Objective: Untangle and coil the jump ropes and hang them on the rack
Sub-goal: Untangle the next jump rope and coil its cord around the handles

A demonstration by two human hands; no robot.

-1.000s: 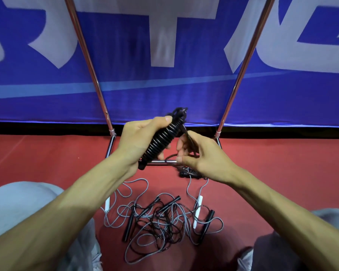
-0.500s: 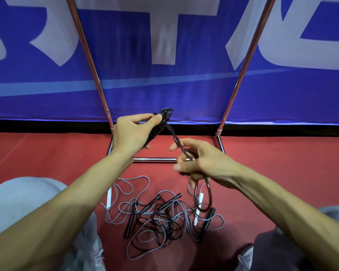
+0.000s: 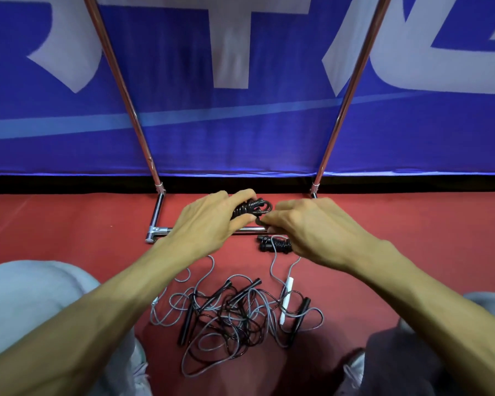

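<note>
Left hand [image 3: 209,224] grips a coiled black jump rope [image 3: 250,207], fingers curled round the bundle. Right hand [image 3: 306,227] pinches the same rope's loose end at the coil's near side. Both are held low, just above the rack [image 3: 158,212] base bar. A second black coil [image 3: 280,246] lies on the red floor [image 3: 69,224] beside the bar, partly under the right hand. Nearer the person, a tangle of grey and black ropes [image 3: 235,315] lies on the floor. A blue banner [image 3: 240,132] stands behind.

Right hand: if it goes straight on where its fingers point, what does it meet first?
The right hand points left, so probably the coiled black rope that the left hand grips; it pinches that rope's loose end close beside the coil. Depth is hard to judge.
</note>
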